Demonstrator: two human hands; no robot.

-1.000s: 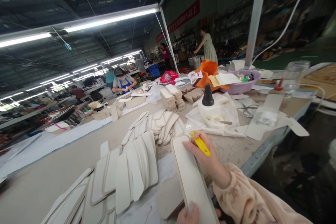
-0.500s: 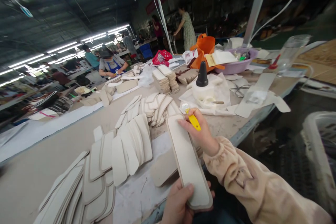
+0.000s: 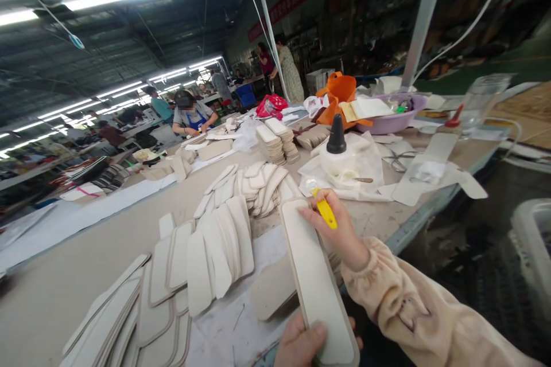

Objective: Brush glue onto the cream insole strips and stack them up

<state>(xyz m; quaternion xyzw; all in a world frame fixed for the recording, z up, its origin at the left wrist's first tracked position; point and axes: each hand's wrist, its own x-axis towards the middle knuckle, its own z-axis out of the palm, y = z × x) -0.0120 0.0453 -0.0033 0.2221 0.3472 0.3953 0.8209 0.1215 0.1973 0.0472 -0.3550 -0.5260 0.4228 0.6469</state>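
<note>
My left hand (image 3: pixel 302 342) grips the lower end of a long, pale panel with rounded corners (image 3: pixel 313 275), thumb on top and fingertips showing round the far edge. At its upper end, my right hand (image 3: pixel 340 228) has a finger on the panel while closed around a small yellow-handled tool (image 3: pixel 326 210). The tool's tip is whitish, and its exact kind is unclear. Beyond that hand, a white bottle with a black cone cap (image 3: pixel 336 136) stands on a crumpled white sheet. Under the panel lies another beige panel (image 3: pixel 275 285), partly covered.
Fanned rows of pale panels (image 3: pixel 219 246) spread across the table to the left. Behind them are neat stacks (image 3: pixel 275 143). Scissors (image 3: pixel 398 159), a purple basin (image 3: pixel 394 120), an orange bag (image 3: pixel 338 97) and a clear jar (image 3: pixel 484 106) sit at the right. A co-worker (image 3: pixel 193 116) works farther off.
The view has shifted slightly, so the scene sits lower and farther right. Both hands keep their holds on the panel and the yellow-handled tool. A person in the background has moved left.
</note>
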